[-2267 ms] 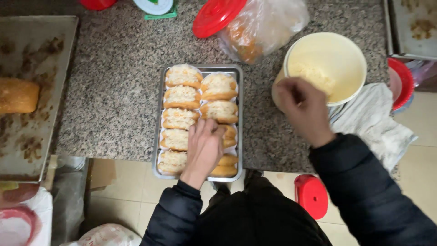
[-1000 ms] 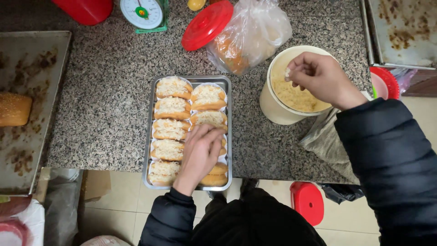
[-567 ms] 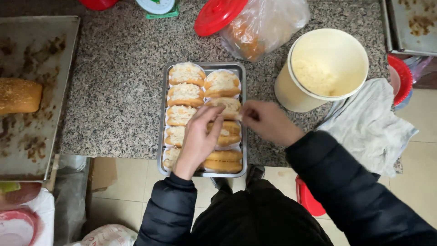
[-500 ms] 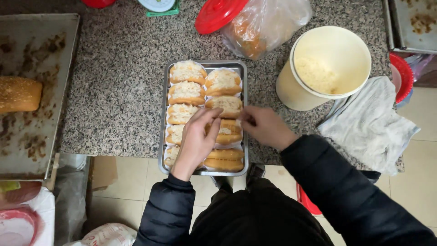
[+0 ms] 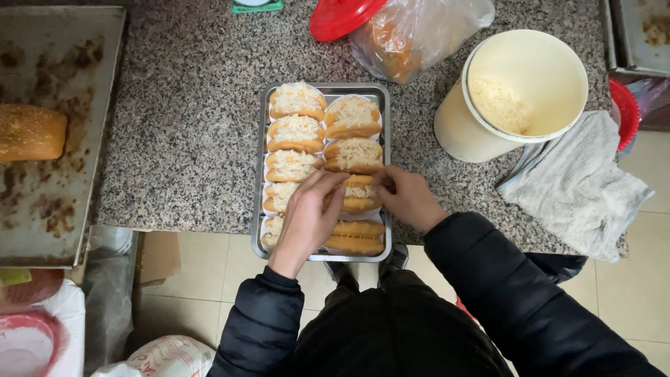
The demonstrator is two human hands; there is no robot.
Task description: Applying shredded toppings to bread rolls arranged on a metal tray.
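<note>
A metal tray (image 5: 260, 143) on the granite counter holds two rows of split buns topped with shredded white filling (image 5: 296, 129). My left hand (image 5: 307, 218) lies over the near left buns, its fingers reaching to a bun in the right row (image 5: 357, 197). My right hand (image 5: 406, 195) touches that same bun from the right, fingers pinched at its top. The nearest bun in the right row (image 5: 356, 236) has no visible topping. A cream bucket (image 5: 513, 94) with shredded filling stands at the right.
A large baking sheet (image 5: 56, 209) with one sesame loaf (image 5: 31, 131) lies at the left. A plastic bag (image 5: 419, 31) and red lid (image 5: 342, 14) sit behind the tray. A grey cloth (image 5: 576, 185) hangs over the counter edge at the right.
My right hand went from the bucket down to the tray and now rests on a bun in the right row. My left hand stayed over the near buns.
</note>
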